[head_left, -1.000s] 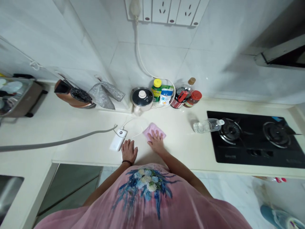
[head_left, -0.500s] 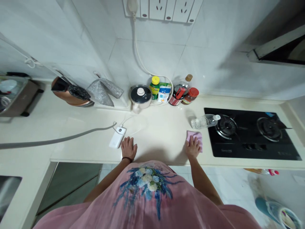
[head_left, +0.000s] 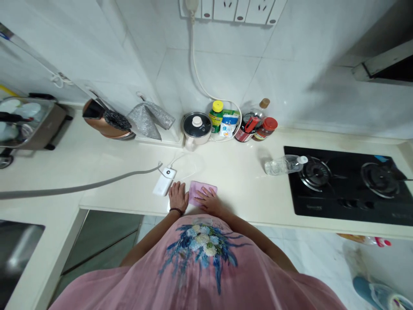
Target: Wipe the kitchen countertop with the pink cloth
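Pressed flat on a pink cloth (head_left: 195,189), my right hand (head_left: 208,201) has its fingers spread over the fabric. The cloth lies on the pale countertop (head_left: 240,185) close to the front edge. My left hand (head_left: 178,198), with a beaded bracelet at the wrist, rests palm down on the counter just left of the cloth, its fingers stretched out. A white power bank (head_left: 164,182) with a cable lies beside the left fingers, apart from the cloth.
At the back stand an electric pot (head_left: 196,129), a green bottle (head_left: 216,116), a blue-and-white packet (head_left: 229,122) and a red-lidded jar (head_left: 265,129). A clear bottle (head_left: 284,165) lies partly over the black gas stove (head_left: 342,185). A grey strap (head_left: 80,189) crosses the left side.
My right hand has slid left with the pink cloth, from near the stove to beside my left hand. The left hand stays by the power bank. The view has shifted slightly.
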Available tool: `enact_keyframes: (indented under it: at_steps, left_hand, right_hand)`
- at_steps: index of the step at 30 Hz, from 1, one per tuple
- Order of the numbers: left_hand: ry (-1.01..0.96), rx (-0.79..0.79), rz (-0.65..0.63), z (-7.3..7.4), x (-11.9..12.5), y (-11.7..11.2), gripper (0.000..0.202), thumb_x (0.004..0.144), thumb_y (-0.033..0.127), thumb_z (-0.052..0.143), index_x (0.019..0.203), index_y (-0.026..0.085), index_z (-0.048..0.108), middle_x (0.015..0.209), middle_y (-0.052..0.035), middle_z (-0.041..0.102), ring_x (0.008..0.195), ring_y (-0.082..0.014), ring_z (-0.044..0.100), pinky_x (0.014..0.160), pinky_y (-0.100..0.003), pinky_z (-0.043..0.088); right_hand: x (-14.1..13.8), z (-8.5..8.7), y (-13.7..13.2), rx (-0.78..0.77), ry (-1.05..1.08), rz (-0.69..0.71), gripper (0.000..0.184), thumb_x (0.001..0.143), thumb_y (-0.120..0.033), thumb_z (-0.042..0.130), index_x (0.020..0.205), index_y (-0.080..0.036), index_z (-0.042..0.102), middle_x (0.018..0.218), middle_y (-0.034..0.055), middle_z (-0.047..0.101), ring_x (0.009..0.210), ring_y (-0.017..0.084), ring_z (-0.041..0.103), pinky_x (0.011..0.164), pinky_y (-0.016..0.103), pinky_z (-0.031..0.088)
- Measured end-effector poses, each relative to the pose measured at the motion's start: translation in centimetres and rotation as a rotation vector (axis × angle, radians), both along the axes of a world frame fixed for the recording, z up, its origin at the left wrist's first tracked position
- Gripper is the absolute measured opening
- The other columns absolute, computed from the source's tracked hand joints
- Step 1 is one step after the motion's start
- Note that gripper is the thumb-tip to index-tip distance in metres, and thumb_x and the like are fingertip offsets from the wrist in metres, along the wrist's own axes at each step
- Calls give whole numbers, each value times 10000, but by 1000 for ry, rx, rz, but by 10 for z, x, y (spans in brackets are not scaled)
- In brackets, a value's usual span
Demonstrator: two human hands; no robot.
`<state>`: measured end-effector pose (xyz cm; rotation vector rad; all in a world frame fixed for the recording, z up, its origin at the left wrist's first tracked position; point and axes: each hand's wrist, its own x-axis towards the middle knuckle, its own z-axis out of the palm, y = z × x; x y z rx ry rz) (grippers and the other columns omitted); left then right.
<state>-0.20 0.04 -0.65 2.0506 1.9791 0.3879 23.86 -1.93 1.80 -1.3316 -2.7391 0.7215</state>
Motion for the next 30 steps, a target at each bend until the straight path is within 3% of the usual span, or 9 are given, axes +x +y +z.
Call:
enact_keyframes:
  at_steps: [3,10,14,16,18,21,24,27,30]
  left_hand:
    - [-4,-5,2,1,1,0,571,1033,435,483,1534,179,578,1644,-185,508,1605,-355,341,1313,-578,244]
    - [-14,-13,7,1,2,-1,574,1029,426,492,1535,173,587,1643,-189,512,1608,-355,345,1317,-578,248]
    - [-23,-1,9,1,2,-1,576,1024,419,504,1540,177,585,1635,-188,523,1608,-351,349,1317,-572,251]
    - [-23,0,7,1,2,-1,575,1024,415,506,1542,178,583,1630,-186,529,1608,-347,348,1317,-568,256]
    - [-21,-1,0,1,1,-1,575,1023,413,509,1544,180,581,1627,-185,531,1609,-345,346,1316,-564,259]
    - [-13,-2,-8,0,0,-1,576,1022,410,509,1541,170,582,1620,-190,535,1606,-350,349,1315,-566,259]
    - [-9,-4,-10,0,0,-1,575,1022,403,505,1539,164,580,1616,-194,538,1603,-350,354,1313,-565,262]
    - [-12,-13,-9,0,0,-1,575,1020,400,497,1538,163,579,1619,-195,537,1605,-349,351,1310,-568,263]
    - [-17,-25,-6,1,0,-1,576,1014,395,497,1538,171,580,1619,-189,539,1607,-346,349,1310,-572,261]
  right_hand:
    - [25,2,14,-2,-57,-117,546,1076,-466,527,1619,-431,499,1772,-27,351,1644,309,271,1341,577,177]
    - [126,8,86,-32,-239,-943,605,1136,-437,291,1715,-273,346,1821,75,207,1667,380,87,1310,670,137]
    - [123,14,131,-70,-201,-1193,665,1137,-485,172,1738,-217,260,1818,145,167,1645,375,107,1297,704,104]
    - [94,17,153,-84,-203,-1142,675,1133,-492,160,1746,-217,222,1820,142,162,1651,369,93,1297,717,78]
    - [54,20,172,-115,-222,-990,677,1129,-499,204,1752,-235,205,1831,112,134,1665,382,51,1299,724,58]
    - [-10,25,188,-160,-238,-674,673,1112,-506,292,1748,-293,236,1843,41,84,1679,393,16,1315,695,56]
    - [-54,26,177,-145,-185,-298,652,1090,-500,388,1719,-335,332,1838,4,121,1684,372,43,1334,648,69]
    - [-65,20,149,-76,-83,-6,627,1077,-494,462,1688,-371,394,1820,-11,213,1683,347,91,1341,627,84]
    - [-45,10,130,-25,-53,39,604,1082,-464,477,1678,-398,405,1807,-24,260,1681,310,135,1351,588,103]
